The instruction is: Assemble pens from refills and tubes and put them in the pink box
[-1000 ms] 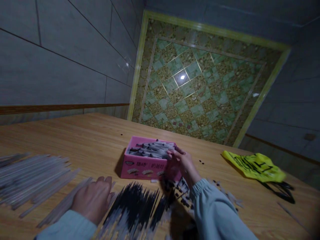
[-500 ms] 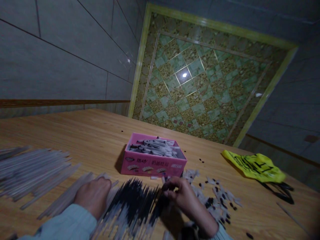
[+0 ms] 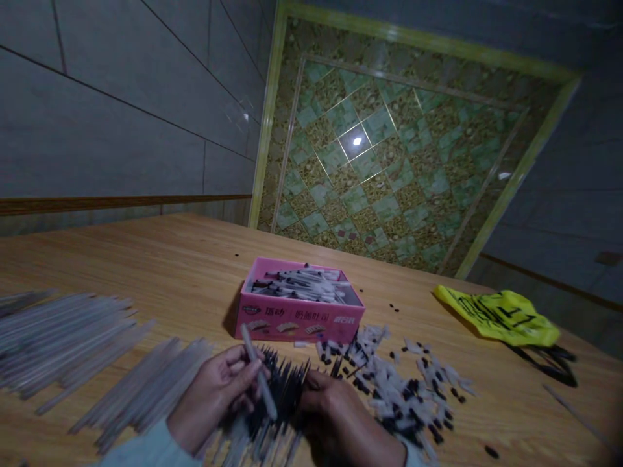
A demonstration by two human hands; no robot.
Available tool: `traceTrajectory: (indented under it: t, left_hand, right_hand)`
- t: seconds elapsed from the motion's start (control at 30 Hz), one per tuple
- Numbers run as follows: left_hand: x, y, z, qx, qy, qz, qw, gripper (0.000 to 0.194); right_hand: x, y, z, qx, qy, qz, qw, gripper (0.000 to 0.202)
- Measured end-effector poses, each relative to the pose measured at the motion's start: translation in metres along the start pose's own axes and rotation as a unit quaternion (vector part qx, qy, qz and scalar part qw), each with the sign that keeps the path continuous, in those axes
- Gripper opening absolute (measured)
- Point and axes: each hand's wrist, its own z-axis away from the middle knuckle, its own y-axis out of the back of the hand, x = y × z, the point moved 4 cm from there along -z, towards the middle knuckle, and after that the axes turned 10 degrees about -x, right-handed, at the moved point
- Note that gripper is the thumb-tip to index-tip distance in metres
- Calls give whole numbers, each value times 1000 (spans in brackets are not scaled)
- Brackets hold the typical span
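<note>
The left hand (image 3: 226,389), just on the near side of the pink box (image 3: 292,319), had thumb and fingers closed around a pale tube (image 3: 257,373), held tilted. The right hand (image 3: 335,402), also on the box's near side, had its fingers curled down at the dark-tipped rods (image 3: 282,379); whether they pinched one could not be told. A loose grip might have let the smooth tube slip, and rods packed so tightly could have come up several at once. Small black-and-white pieces (image 3: 403,383) lay strewn right of the box, where a dragging sleeve might have scattered them. Clear tubes (image 3: 141,383) lay left of the box; a yellow bag (image 3: 496,314) lay well to its right.
</note>
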Motion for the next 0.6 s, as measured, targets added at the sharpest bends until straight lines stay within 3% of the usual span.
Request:
traceTrajectory:
  t: [0.1, 0.23, 0.33, 0.4, 0.5, 0.6]
  left_hand:
    - [-23, 0, -2, 53, 65, 192, 978, 13]
    - [-34, 0, -2, 93, 80, 236, 964, 9]
    - [-31, -3, 1, 113, 79, 265, 954, 12]
    - [-29, -6, 3, 126, 81, 285, 947, 15]
    - [-27, -9, 5, 132, 83, 295, 943, 18]
    - [-29, -9, 6, 126, 91, 288, 945, 12]
  right_hand:
    - [-3, 6, 1, 49, 30, -22, 998, 15]
    - [-10, 23, 8, 197, 57, -70, 976, 6]
    - [-23, 39, 23, 358, 55, -134, 923, 8]
    - [-34, 45, 32, 428, 62, -209, 877, 11]
    - [-52, 47, 40, 476, 104, -274, 830, 14]
    - [-68, 49, 44, 503, 145, -240, 818, 14]
